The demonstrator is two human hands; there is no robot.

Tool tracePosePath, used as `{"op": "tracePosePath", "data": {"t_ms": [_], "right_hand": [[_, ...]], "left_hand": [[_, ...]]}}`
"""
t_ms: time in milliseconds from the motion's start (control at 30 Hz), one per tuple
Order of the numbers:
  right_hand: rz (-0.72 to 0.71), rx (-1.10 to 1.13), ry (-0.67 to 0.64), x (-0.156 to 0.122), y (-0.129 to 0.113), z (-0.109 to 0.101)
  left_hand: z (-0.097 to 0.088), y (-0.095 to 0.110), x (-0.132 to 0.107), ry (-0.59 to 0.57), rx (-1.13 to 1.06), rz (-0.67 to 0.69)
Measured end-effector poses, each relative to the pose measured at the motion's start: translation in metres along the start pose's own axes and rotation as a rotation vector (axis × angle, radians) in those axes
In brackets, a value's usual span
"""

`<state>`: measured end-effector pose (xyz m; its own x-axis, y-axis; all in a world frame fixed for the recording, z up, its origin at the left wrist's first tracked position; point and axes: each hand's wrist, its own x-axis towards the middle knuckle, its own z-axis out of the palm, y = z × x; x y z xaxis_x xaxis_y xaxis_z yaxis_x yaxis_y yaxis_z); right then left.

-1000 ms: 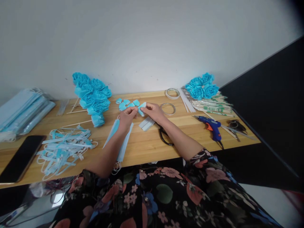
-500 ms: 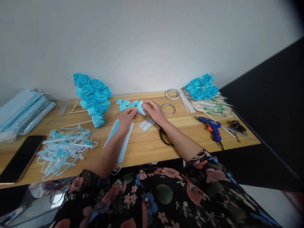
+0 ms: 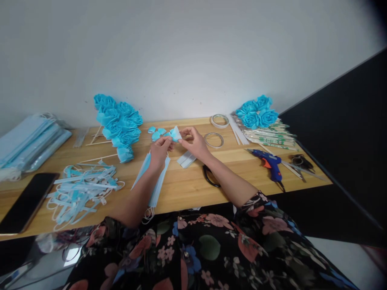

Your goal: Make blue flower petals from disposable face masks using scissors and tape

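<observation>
Between my two hands is a small blue-and-white petal-shaped piece [image 3: 176,133] of mask fabric. My left hand [image 3: 160,151] pinches its lower left side. The fingers of my right hand [image 3: 192,141] are bent at its right edge, with the thumb touching its lower corner. Behind my left hand lie several loose blue petals [image 3: 157,133]. Blue face masks [image 3: 157,186] lie under my left wrist, partly hidden. A cut white-and-grey mask piece [image 3: 186,159] rests below my right hand. Under my right forearm a black scissor handle [image 3: 209,177] shows; the blades are hidden.
Blue fabric roses [image 3: 121,121] on sticks stand left of centre, and more roses [image 3: 256,112] lie on wrapped sticks at right. Around the table are tape rolls [image 3: 220,121], a blue glue gun [image 3: 270,161], mask strip scraps [image 3: 83,193], a phone [image 3: 27,201] and packed masks [image 3: 32,141].
The petal piece has turned and shifted slightly left between my hands. My right fingers have moved from its upper edge to its right side. The table things stay put.
</observation>
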<state>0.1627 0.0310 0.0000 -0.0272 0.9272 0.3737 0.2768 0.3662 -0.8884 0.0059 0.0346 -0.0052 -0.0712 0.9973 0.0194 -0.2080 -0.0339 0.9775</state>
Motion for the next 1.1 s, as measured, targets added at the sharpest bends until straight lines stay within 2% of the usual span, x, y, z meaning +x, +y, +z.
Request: {"op": "tracePosePath", "data": {"t_ms": [167, 267, 467, 967, 1100], "right_hand": [[-0.030, -0.031, -0.068, -0.0007, -0.0012, -0.0001], [-0.019, -0.047, -0.086, -0.0011, 0.0014, 0.0008], [0.072, -0.010, -0.054, -0.0023, 0.0022, 0.0012], [0.127, 0.051, 0.028, -0.0003, 0.0033, 0.0020], [0.135, 0.171, 0.010, 0.0011, 0.0056, 0.0012]], "left_hand": [[0.0002, 0.0002, -0.0001, 0.029, -0.003, -0.006], [0.0003, -0.0009, -0.0009, 0.003, -0.020, -0.018], [-0.0001, -0.0037, -0.0017, -0.033, -0.037, -0.035], [0.0004, -0.0026, -0.0038, -0.037, 0.057, 0.003], [0.0013, -0.0024, -0.0044, -0.038, 0.068, 0.019]]}}
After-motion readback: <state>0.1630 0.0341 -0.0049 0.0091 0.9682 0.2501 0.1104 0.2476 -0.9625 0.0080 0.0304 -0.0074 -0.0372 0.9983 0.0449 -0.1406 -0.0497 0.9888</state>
